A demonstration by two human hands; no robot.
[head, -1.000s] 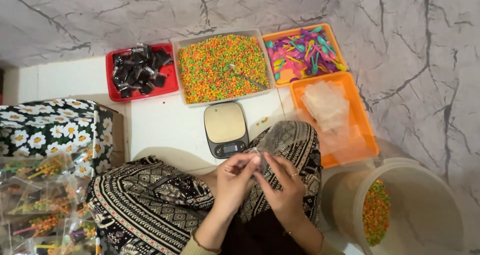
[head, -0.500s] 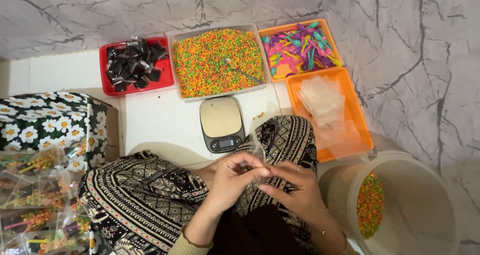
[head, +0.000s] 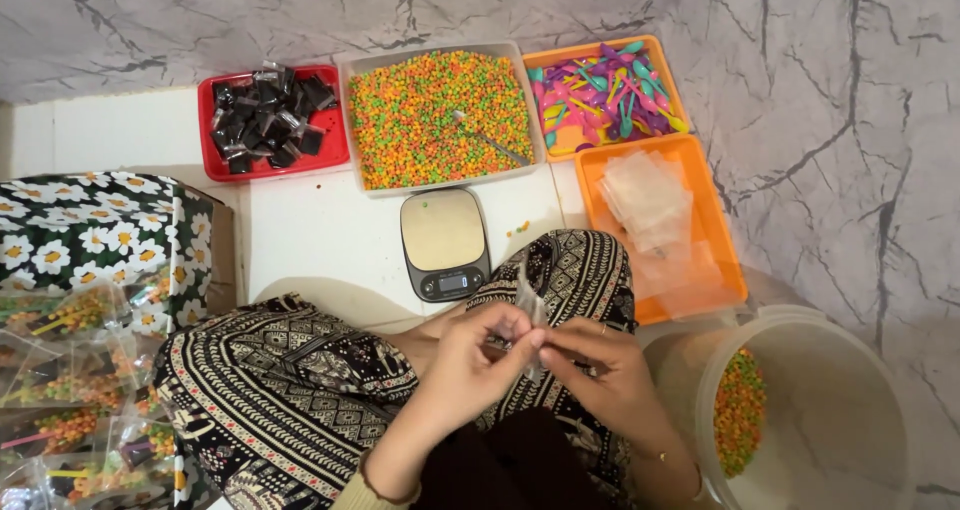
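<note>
Grip: left hand [head: 478,355] and right hand [head: 600,370] both pinching one small clear plastic bag [head: 530,305] at its mouth. Likely light, limp, slippery; best held by top edges.

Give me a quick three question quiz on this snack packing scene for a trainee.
1. True or false: the kitchen scale has a full bag resting on it.
2. Which tray holds the metal spoon? A) red tray B) tray of colourful pellets C) orange tray of plastic spoons
3. What do the left hand and right hand hold between them?

Key
1. False; its plate is bare apart from one small pellet.
2. B.
3. A small clear plastic bag, pinched by the fingers of both.
</note>
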